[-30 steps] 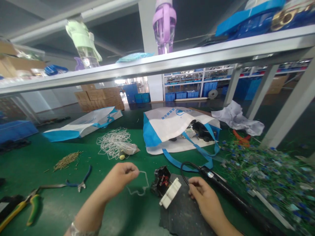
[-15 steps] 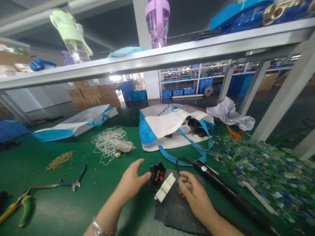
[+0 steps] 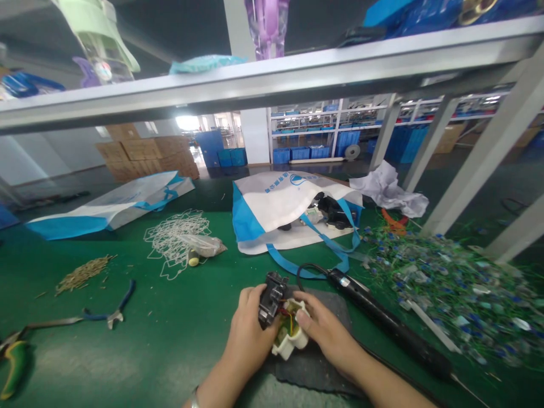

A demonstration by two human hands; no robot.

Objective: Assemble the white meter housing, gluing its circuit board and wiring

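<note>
My left hand (image 3: 246, 331) is closed around a black plastic housing (image 3: 272, 292) with a moulded, ridged outer side. My right hand (image 3: 325, 326) grips the white plastic shell (image 3: 289, 344) by its right side, thumb on the rim. The shell's open inside faces me, with red and yellow wires showing between the two parts. Both are held together over a dark mat (image 3: 323, 374). Just right of my right hand lies a black electric screwdriver (image 3: 395, 326), its cord looping near the bag.
A white-and-blue bag (image 3: 272, 209) with black parts in its mouth stands behind. To the right is a pile of small blue and green pieces (image 3: 459, 289). White wire forms (image 3: 174, 238), brass-coloured pins (image 3: 83, 275) and blue-handled pliers (image 3: 114, 311) lie left. A shelf (image 3: 204, 85) crosses above.
My left hand has closed on the black housing and my right hand on the white shell. The piece has been turned, so the shell's wired inside now shows. The view has shifted slightly.
</note>
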